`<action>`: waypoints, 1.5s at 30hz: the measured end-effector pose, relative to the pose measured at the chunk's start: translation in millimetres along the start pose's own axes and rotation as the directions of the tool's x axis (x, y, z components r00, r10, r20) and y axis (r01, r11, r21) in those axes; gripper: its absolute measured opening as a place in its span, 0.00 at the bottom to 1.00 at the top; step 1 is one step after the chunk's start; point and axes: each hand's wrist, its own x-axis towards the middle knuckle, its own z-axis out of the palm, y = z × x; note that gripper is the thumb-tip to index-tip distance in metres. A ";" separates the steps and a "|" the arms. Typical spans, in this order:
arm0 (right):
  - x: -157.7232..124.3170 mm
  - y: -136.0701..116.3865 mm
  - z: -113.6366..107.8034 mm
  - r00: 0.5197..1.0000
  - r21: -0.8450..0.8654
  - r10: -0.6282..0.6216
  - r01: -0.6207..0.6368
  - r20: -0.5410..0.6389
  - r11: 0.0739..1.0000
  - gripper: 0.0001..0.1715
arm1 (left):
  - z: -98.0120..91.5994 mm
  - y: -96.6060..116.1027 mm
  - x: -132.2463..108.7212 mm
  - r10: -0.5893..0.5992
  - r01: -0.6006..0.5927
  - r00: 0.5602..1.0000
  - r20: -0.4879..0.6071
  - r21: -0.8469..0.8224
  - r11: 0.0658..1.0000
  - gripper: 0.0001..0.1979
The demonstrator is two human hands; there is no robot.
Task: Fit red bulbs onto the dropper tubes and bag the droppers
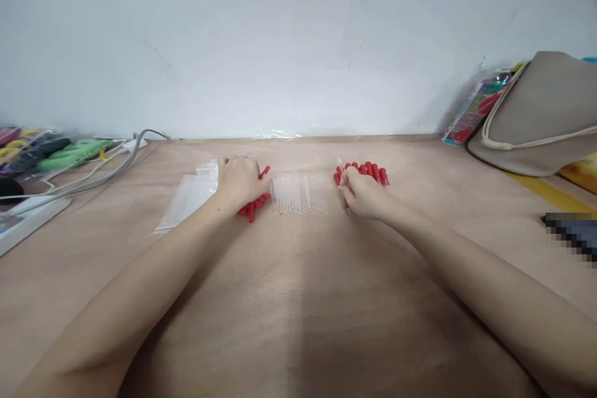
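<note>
Red pieces (252,206), small and tube-shaped, lie in a loose pile under my left hand (240,183), a few poking out past my fingers on the right and near sides. That hand is bent down over them, knuckles up; my own fingers hide the tips, so I cannot tell whether I have grasped one. My right hand (366,194) is pinching a thin clear tube (342,171) between thumb and fingers, its far end sticking up past my grip. Just beyond that hand, a second group of red pieces (369,169) lies in a row running to the right.

Between my two hands, a set of slender clear tubes (298,194) lies side by side on the wooden-looking table (280,298), pointing from near to far. To the left of my left hand, partly behind my wrist, is a flat see-through plastic bag (186,198). Farther left runs a grey cable (125,166); at the far right a beige bag (541,112) with a pale cord leans near the white wall (289,43).
</note>
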 end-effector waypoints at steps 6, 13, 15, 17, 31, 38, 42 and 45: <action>-18.1 11.5 2.1 0.992 0.293 -0.125 0.117 0.008 0.949 0.11 | -0.4 11.1 -31.9 0.225 -0.293 0.951 -0.211 -0.394 0.871 0.04; -32.0 6.7 7.4 0.986 0.316 -0.167 0.152 0.020 0.937 0.20 | 33.9 33.2 -64.3 0.307 -0.522 0.830 -0.466 -0.456 0.721 0.08; -35.0 2.8 7.9 0.985 0.271 -0.175 0.166 0.009 0.948 0.21 | 38.8 34.3 -64.1 0.313 -0.535 0.819 -0.482 -0.442 0.720 0.12; -37.3 -0.6 9.3 0.985 0.224 -0.173 0.172 -0.014 0.959 0.20 | 40.8 32.4 -62.1 0.346 -0.552 0.812 -0.470 -0.428 0.715 0.10; -32.6 -1.2 45.0 0.716 0.108 -0.471 0.599 -0.515 0.793 0.16 | 32.9 33.5 -60.2 0.379 -0.536 0.835 -0.399 -0.436 0.723 0.05; -34.8 -3.8 44.5 0.740 0.118 -0.472 0.587 -0.479 0.801 0.19 | 34.0 35.3 -62.4 0.363 -0.522 0.844 -0.393 -0.454 0.722 0.06; -36.1 -5.1 42.7 0.769 0.116 -0.478 0.570 -0.425 0.813 0.18 | 33.5 35.7 -61.0 0.391 -0.520 0.853 -0.344 -0.513 0.683 0.06; -36.7 -5.8 41.1 0.780 0.117 -0.485 0.567 -0.396 0.815 0.18 | 35.4 34.1 -60.0 0.412 -0.541 0.840 -0.352 -0.509 0.669 0.07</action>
